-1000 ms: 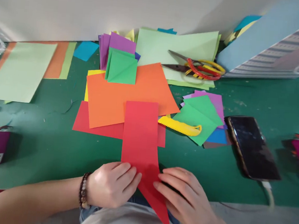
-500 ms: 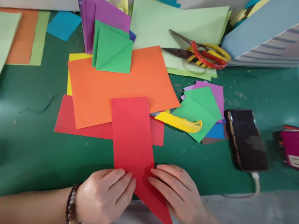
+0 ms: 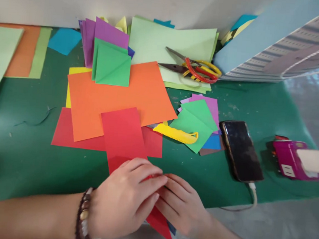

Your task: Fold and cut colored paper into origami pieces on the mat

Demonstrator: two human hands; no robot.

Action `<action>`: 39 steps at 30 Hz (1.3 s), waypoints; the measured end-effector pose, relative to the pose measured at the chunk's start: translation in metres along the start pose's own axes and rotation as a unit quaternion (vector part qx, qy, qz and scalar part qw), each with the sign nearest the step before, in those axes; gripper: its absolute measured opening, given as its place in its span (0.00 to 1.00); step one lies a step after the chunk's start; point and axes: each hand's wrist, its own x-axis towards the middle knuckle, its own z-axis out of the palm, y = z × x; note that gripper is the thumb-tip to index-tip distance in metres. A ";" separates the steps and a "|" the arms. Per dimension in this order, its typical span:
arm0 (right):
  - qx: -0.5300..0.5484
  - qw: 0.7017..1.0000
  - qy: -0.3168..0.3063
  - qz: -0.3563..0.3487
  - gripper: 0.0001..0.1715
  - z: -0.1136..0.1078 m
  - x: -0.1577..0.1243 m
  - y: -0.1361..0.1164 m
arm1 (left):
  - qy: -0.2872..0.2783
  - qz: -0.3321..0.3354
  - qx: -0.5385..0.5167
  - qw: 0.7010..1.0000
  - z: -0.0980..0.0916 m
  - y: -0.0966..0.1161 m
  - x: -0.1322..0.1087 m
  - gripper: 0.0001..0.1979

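Note:
A long strip of red paper point(image 3: 125, 135) runs from the orange sheet point(image 3: 116, 99) toward the table's front edge, and its lower end hangs past that edge. My left hand point(image 3: 130, 195), with a beaded bracelet at the wrist, lies across the strip, fingers curved over its right side. Against that same side my right hand point(image 3: 181, 203) grips the paper, fingers together and thumb hidden. The fingertips of both hands meet there, covering the strip's middle. A second red sheet point(image 3: 77, 132) lies beneath the strip and the orange sheet.
A yellow utility knife point(image 3: 176, 133) rests by folded green paper point(image 3: 200, 117). Scissors and pliers point(image 3: 192, 68) lie on pale green sheets point(image 3: 152, 40). To the right are a phone point(image 3: 242, 151) with a cable and a purple power socket point(image 3: 291, 159). A blue box point(image 3: 246, 49) stands behind.
My left hand has moved right across the red strip until its fingertips meet my right hand's. The view has shifted, and a white object now shows in front of the purple socket.

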 end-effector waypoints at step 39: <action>0.129 0.981 -0.073 0.125 0.14 -0.002 -0.016 0.004 | 0.048 0.014 0.066 0.997 0.007 -0.040 -0.059 0.05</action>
